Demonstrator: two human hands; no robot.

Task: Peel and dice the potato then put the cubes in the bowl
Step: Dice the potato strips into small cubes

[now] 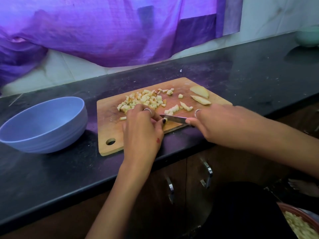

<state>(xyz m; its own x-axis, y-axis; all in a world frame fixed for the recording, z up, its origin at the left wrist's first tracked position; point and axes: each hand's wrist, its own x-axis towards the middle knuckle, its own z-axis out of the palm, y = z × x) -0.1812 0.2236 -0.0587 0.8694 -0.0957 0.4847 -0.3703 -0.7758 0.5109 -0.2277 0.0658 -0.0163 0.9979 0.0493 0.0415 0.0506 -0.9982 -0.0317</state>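
Lying across the near half of a black counter (pixel 241 80), the wooden cutting board (pixel 110 135) reaches almost to the counter's near edge, its hanging hole at the near left corner. Open counter stretches far and right of the board; the blue bowl (pixel 43 125) stands just left of it, apart from it and with nothing inside.

Both forearms come in from the near side. The left hand (pixel 141 130) arches over the board's middle, fingertips curled down, pinching a small potato piece (pixel 165 120) against the wood. The right hand (pixel 217 121) is wrapped around the knife (pixel 174 118) handle, blade pointing left, its tip touching that piece.

A heap of potato cubes (pixel 143 100) lies just beyond the left hand's fingers. Cut strips (pixel 177 108) sit far of the blade, and two uncut wedges (pixel 200 95) rest near the board's far right corner.
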